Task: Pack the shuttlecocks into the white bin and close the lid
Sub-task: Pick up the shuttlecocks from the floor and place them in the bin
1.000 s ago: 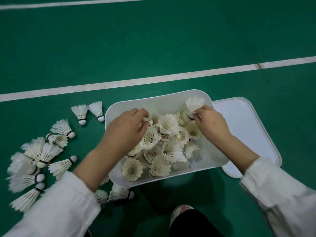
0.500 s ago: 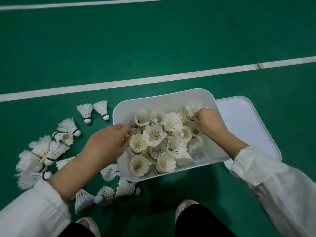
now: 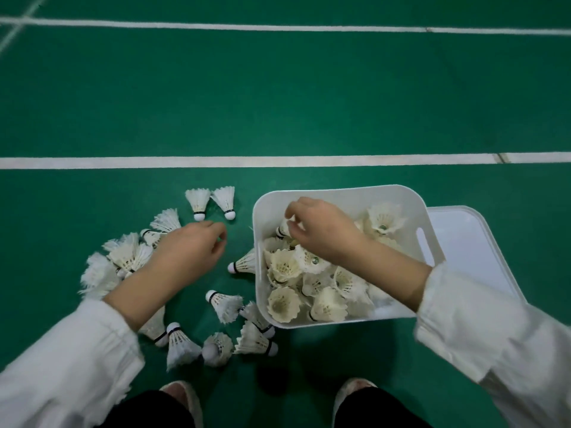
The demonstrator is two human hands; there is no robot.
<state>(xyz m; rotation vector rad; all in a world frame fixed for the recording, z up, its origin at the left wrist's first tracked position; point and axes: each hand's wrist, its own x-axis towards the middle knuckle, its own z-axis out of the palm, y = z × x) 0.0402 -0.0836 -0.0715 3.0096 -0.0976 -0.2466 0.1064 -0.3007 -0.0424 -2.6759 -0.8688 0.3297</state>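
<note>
So the white rounded-rectangle plastic bin (image 3: 346, 196) sits on the green court floor (image 3: 278, 103), and it's already pretty full of white feather shuttlecocks (image 3: 287, 267), mostly with the feather skirts facing up, piled against each other. The matching flat white lid (image 3: 472, 242) is off, lying on the floor just to the right of the bin and partly tucked behind it.

The person's right hand (image 3: 321, 233) is inside the bin over the far left corner, fingers (image 3: 293, 230) pinched down around the cork end of one shuttlecock (image 3: 282, 231). The left hand (image 3: 188, 254) is out over the floor to the left of the bin, fingers curled loosely, and I honestly can't tell if it's got anything in it.

Plenty of loose shuttlecocks (image 3: 222, 304) still scattered on the floor on that left side, two standing-ish ones (image 3: 197, 200) up near the white court line (image 3: 247, 162), a bunched heap under the left wrist, and a few right against the bin's near left corner. White sleeves (image 3: 71, 359) on both arms.
</note>
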